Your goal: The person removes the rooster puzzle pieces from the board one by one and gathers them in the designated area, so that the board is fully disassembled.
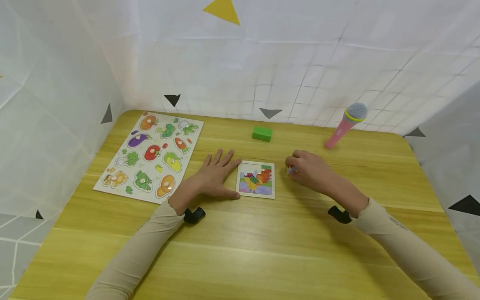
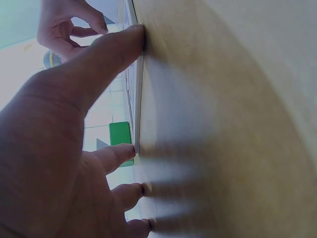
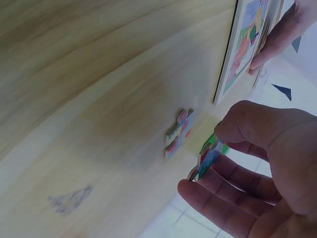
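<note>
A small square jigsaw puzzle board (image 1: 248, 168) with a bird picture lies mid-table, partly filled, its upper part showing bare. My left hand (image 1: 211, 179) rests at its left side with fingers spread, thumb and index fingertip right at the frame's edge. Just right of the board, my right hand (image 1: 311, 171) holds a small jigsaw piece (image 3: 210, 156) between thumb and fingers, above the tabletop. Another jigsaw piece (image 3: 179, 134) lies on the wood close by, hidden under the right hand in the head view.
On the left lies a large vegetable peg puzzle (image 1: 159, 156). A green block (image 1: 262, 133) sits behind the small board. The pink toy microphone (image 1: 345, 123) stands at the back right. White patterned sheets (image 1: 232, 75) hang around the table (image 1: 240, 258).
</note>
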Tool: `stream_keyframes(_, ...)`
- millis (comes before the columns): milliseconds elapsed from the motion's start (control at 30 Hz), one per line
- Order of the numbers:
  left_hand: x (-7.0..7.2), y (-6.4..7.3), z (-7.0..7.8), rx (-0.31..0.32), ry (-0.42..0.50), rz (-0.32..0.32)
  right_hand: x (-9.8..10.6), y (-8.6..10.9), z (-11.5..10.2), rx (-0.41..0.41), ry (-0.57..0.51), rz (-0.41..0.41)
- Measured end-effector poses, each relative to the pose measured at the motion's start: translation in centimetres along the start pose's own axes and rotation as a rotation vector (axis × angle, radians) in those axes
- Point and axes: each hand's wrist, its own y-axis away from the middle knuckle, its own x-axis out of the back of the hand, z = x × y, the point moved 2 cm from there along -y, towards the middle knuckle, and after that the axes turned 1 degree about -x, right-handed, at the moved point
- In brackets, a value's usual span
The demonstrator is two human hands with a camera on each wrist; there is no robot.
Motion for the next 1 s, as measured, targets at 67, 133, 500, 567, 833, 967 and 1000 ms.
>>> stream_keyframes(67, -0.1, 0.0, 0.0, 0.0, -0.004, 0.0, 0.1, 0.2, 0.3, -0.008, -0.009, 0.005)
stream_keyframes(133, -0.1, 0.0, -0.1, 0.0, -0.01, 0.0, 0.1, 0.5, 0.6, -0.012, -0.026, 0.009)
stream_keyframes(500, -0.2, -0.1, -0.1, -0.002, -0.001, 0.002, 0.2, 1.8, 2.1, -0.056, -0.054, 0.015)
stream_keyframes(567, -0.2, -0.1, -0.1, 0.001, -0.002, 0.0, 0.1, 1.9, 2.3, -0.058, -0.051, 0.021)
stream_keyframes(833, -0.2, 0.0, -0.1, 0.0, -0.004, 0.002, -0.2, 2.5, 3.3, -0.073, -0.068, 0.016)
stream_keyframes(967, -0.1, 0.0, -0.1, 0.004, -0.001, 0.0, -0.4, 2.6, 3.6, -0.075, -0.074, 0.018)
stream_keyframes(1000, -0.1, 0.0, -0.1, 0.006, -0.002, -0.001, -0.4, 2.6, 3.7, -0.076, -0.075, 0.017)
